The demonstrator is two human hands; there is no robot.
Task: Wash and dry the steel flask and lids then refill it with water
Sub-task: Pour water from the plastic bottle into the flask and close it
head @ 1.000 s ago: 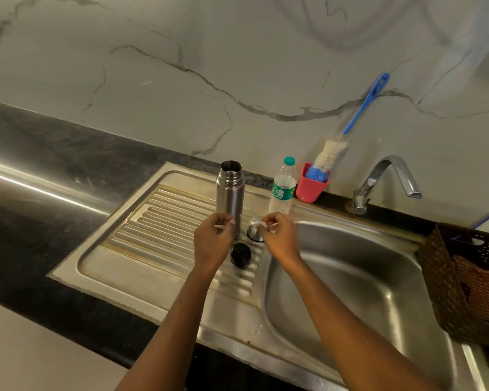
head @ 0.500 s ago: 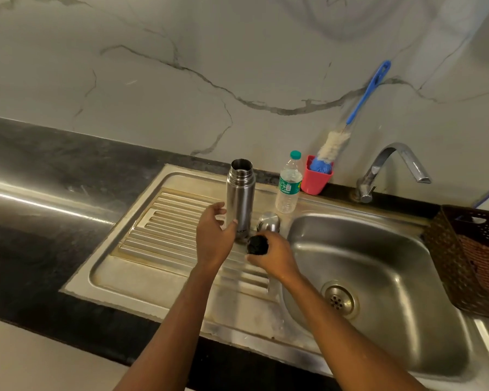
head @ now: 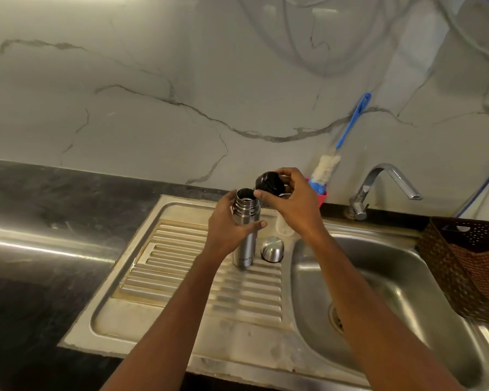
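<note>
On my feed the steel flask [head: 245, 246] stands upright on the ribbed drainboard [head: 181, 280], at its right end, close to the sink basin [head: 384, 280]. Its mouth is uncovered and I can see the threaded neck. The left hand [head: 227, 225] is wrapped round the upper body of the flask from the left, with the thumb across the near side and the fingers curled behind the neck. The right hand [head: 294, 206] is raised just right of and above the flask's mouth. Its thumb and fingertips pinch the black inner lid [head: 267, 182], which is tilted and sits clear of the neck, not on it.

The steel outer cap [head: 272, 248] rests on the drainboard just right of the flask's base, beside it; I cannot tell whether the two touch. It lies under the right wrist, and neither hand is on it.

By my count there is one flask and two lids: the black one in the right hand and the steel one on the drainboard. A clear plastic bottle [head: 284, 227] stands behind the flask, mostly hidden by the right hand. Further right at the wall, one blue-handled bottle brush [head: 350, 128] leans in a red holder [head: 322, 197]. One tap [head: 378, 184] stands beyond the basin, and one brown basket [head: 463, 266] sits at the basin's right edge.
</note>
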